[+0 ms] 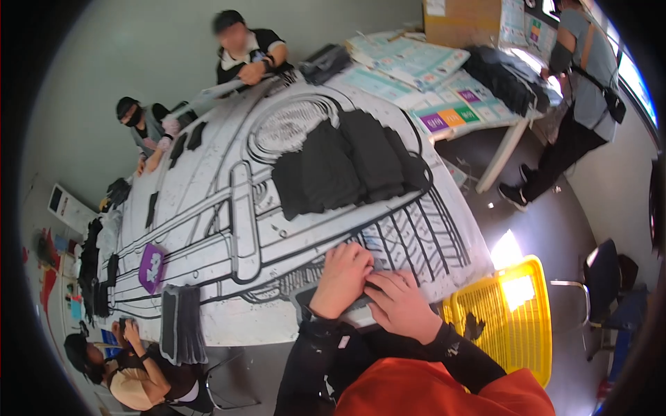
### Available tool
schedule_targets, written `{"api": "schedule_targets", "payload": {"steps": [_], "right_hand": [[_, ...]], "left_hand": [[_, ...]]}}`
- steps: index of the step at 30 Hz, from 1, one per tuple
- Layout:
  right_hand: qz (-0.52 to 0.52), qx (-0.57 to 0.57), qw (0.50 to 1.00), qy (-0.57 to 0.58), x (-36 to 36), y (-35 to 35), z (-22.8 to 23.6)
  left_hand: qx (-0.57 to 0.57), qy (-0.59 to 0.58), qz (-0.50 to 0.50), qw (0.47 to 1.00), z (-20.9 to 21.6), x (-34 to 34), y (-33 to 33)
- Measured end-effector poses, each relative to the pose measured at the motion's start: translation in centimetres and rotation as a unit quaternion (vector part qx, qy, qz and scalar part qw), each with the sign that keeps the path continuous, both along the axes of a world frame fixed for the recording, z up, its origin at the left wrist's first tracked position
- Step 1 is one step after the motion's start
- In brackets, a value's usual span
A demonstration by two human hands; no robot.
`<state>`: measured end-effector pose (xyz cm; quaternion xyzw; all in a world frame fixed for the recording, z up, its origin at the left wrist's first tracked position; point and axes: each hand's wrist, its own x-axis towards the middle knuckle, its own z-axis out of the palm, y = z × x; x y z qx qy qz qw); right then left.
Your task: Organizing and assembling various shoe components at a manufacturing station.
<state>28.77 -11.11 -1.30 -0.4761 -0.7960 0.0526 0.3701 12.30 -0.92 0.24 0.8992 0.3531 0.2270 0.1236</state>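
Observation:
At the table's near edge, my left hand (341, 277) and my right hand (402, 304) are close together, with fingers curled. Both press and pinch a dark grey piece of cloth (303, 297), which lies under them. Its shape is mostly covered by my hands, and so is the spot where the fingertips meet. Beyond my hands, piles of black folded cloth pieces (350, 163) lie side by side on the white table (277, 326), whose top bears black line drawings. To the left, a stack of grey cloth pieces (182, 322) hangs partly over the near edge.
At my right stands a yellow plastic basket (499, 333) with a black scrap (474, 326) in it. A purple card (151, 269) sits on the table's left part. Several other people work around the room. A side table (503, 159) with printed sheets and dark cloth stands far right.

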Motion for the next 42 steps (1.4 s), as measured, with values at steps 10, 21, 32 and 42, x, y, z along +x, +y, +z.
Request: {"api": "schedule_targets", "payload": {"steps": [10,21,32,42], "right_hand": [[0.014,0.030,0.998,-0.059,-0.3,-1.2,0.1],[0.000,0.041,0.995,-0.092,-0.5,-0.9,-0.4],[-0.144,0.028,0.983,0.110,1.8,-0.7,-1.1],[-0.200,-0.036,0.973,0.106,1.1,1.3,-2.6]], "left_hand": [[0.039,-0.046,0.058,0.997,0.1,-1.8,-2.1],[0.069,-0.145,0.240,0.957,0.2,-9.3,-8.3],[0.062,-0.170,0.191,0.965,-2.0,-5.5,-11.9],[0.072,-0.120,0.134,0.981,-2.6,-0.4,-9.5]]}}
